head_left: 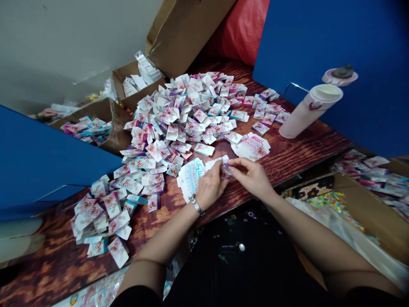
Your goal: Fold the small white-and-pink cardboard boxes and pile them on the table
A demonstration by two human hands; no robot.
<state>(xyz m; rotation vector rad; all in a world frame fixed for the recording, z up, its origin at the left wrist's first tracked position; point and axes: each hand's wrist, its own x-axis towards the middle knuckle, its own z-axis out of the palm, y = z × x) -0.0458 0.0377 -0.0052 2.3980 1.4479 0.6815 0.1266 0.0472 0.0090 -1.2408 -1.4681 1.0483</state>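
left hand [209, 189] and right hand [252, 177] grip a printed card [225, 169] in their fingers; a cardboard box [119, 128] holds more cards [86, 130]

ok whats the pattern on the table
The table has a reddish-brown wood grain, clearest in the head view.

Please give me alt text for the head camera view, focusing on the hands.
The left hand and right hand pinch a small folded printed card above a wooden table, beside a large heap of printed cards.
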